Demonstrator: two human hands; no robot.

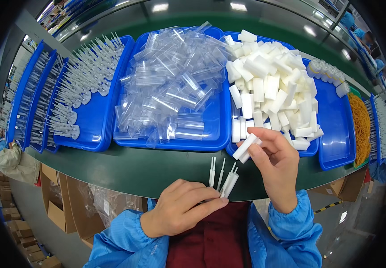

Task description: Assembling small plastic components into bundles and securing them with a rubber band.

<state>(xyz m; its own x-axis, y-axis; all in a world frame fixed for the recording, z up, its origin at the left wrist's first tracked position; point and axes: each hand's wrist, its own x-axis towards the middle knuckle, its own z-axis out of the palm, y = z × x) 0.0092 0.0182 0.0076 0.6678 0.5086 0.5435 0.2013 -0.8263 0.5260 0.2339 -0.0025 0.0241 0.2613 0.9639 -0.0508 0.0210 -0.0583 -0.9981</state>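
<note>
Blue sleeves frame your two hands at the near edge of the green tabletop. Your left hand is closed around a small bunch of white applicator sticks, their thin tips pointing away from you. Your right hand, just beyond and to the right, pinches one white foam block between thumb and fingertips, above the rim of a blue tray heaped with more white blocks. Left of it, another blue tray holds clear plastic sleeves; farther left, trays carry rows of white sticks.
</note>
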